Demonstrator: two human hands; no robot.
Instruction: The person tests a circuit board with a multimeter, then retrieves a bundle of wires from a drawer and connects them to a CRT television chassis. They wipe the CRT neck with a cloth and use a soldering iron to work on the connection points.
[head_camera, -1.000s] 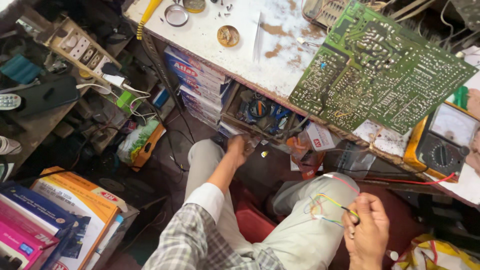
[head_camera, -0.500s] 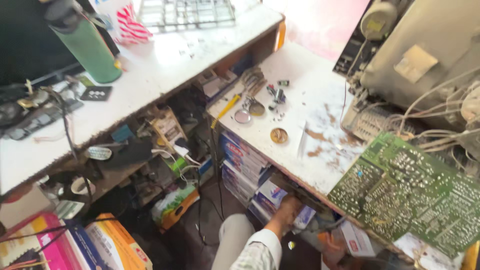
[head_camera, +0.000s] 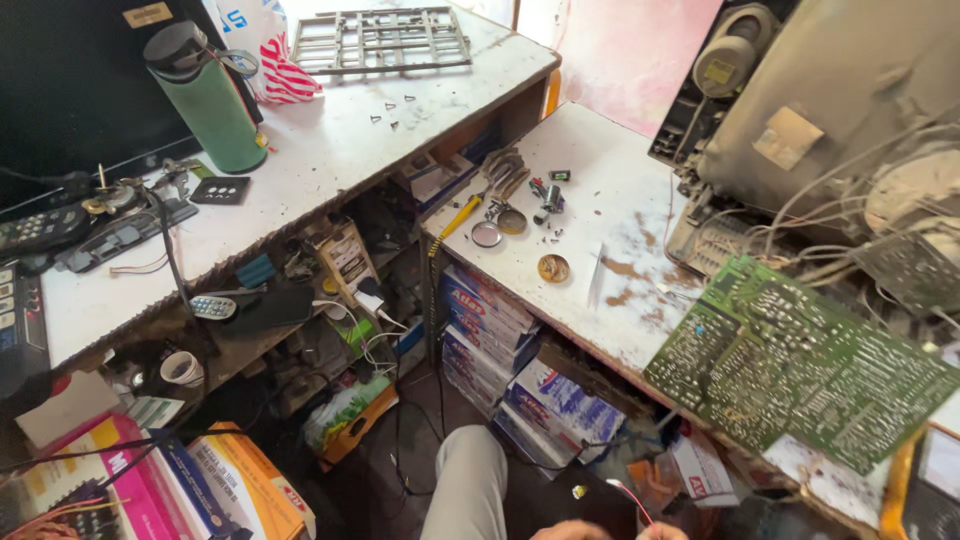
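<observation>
Only the tops of my hands show at the bottom edge. My left hand (head_camera: 566, 531) is a sliver of knuckles beside my grey trouser knee (head_camera: 468, 485). From my right hand (head_camera: 664, 532) a thin red and white wire (head_camera: 625, 498) sticks up, so the hand seems closed on it. A large green circuit board (head_camera: 800, 370) lies tilted over the white bench's (head_camera: 610, 200) edge, just up and right of my hands. Small boxes (head_camera: 560, 400) are packed on the shelf below the bench, just beyond my hands.
On the bench lie a yellow-handled screwdriver (head_camera: 455, 218), round tins (head_camera: 553, 268) and small parts. An opened television chassis (head_camera: 830, 100) with loose wires stands at the right. The left counter (head_camera: 330, 150) holds a green bottle (head_camera: 205, 100) and a metal grid (head_camera: 380, 40). Colourful boxes (head_camera: 230, 480) sit on the floor.
My left hand has come out from the shelf under the bench and is back near my lap beside the right hand. The view has tilted up toward both benches.
</observation>
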